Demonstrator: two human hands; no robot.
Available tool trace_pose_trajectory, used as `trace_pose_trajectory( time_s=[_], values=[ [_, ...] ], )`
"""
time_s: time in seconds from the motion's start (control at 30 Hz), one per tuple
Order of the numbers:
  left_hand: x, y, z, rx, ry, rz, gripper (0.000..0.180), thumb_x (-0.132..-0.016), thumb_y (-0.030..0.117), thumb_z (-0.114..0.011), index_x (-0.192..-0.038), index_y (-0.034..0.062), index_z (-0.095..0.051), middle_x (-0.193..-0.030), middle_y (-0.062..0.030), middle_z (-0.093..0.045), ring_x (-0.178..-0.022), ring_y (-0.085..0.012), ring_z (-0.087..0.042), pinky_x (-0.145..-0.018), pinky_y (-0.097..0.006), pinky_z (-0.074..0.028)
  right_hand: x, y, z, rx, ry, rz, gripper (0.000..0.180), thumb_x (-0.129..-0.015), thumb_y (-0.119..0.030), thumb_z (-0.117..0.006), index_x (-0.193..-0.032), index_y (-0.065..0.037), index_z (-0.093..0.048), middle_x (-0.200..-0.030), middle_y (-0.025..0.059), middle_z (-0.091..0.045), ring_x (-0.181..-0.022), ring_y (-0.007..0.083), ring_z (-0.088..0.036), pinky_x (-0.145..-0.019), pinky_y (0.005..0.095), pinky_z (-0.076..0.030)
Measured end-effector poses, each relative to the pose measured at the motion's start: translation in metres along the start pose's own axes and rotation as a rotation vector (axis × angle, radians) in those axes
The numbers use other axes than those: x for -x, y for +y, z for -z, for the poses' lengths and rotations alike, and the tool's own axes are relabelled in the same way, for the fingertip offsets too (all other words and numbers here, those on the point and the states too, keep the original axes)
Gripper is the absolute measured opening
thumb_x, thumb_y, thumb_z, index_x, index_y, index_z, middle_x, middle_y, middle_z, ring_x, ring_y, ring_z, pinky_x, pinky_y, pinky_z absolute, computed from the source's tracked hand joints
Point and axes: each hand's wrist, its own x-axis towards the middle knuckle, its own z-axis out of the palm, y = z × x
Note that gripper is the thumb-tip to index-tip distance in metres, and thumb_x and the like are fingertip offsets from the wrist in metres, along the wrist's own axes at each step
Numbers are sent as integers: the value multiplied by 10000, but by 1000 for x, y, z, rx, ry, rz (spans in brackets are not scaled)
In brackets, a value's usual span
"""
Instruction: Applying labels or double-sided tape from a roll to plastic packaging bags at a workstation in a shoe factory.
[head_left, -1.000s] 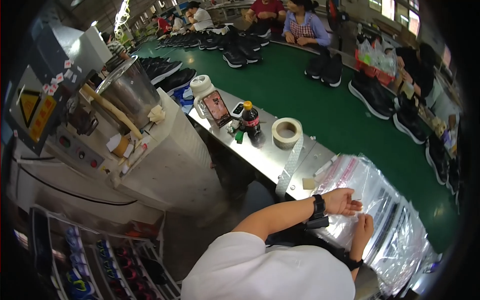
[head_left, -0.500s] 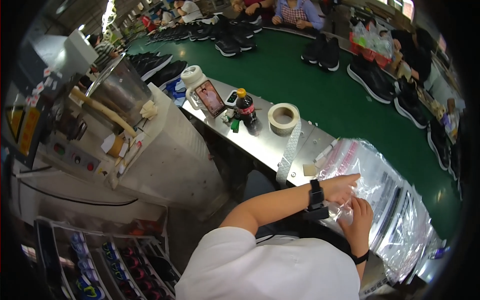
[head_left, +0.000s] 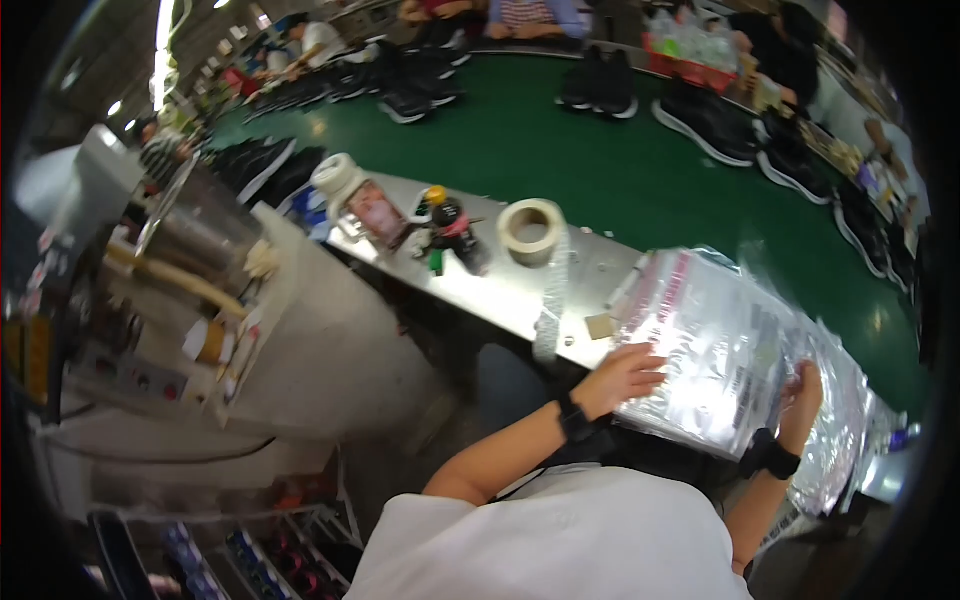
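A stack of clear plastic bags with pink and dark print lies at the near edge of the metal table. Flat on its left edge rests my left hand, fingers stretched out and gripping nothing. At the stack's right side my right hand has its fingers curled in against the edge of a plastic bag; they are slightly blurred. Further loose bags spread out to the right, shining and crumpled. Just left of the stack a small tan square lies on the metal.
A roll of tape with a loose strip, a dark drink bottle, a phone and a white jug stand on the table. Beyond, black shoes line a green belt. A machine is at left.
My hands, close together over the bags before, are now apart, left on the left edge and right on the right. The view has shifted, and the stack lies flatter.
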Motion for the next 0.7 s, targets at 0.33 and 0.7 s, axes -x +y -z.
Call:
trace_pose_trajectory(
  time_s=[0.33, 0.7],
  values=[
    [69, 1, 119, -64, 705, -509, 358, -854, 194, -529, -1167, 44, -439, -1136, -105, -481, -1033, -208, -472, -824, -358, -414, 42, 62, 228, 910, 724, 18, 201, -845, -183, -476, -878, 0, -550, -781, 126, -578, -659, 210, -557, -595, 325, -448],
    [26, -36, 174, -644, 634, -583, 442, -744, 68, -628, -1129, -43, -442, -1156, -159, -484, -1067, -194, -469, -849, -294, -392, 69, -7, 11, 833, 262, 696, 165, -846, -7, -487, -1003, -7, -536, -1012, 97, -535, -881, 185, -522, -672, 269, -426]
  ],
)
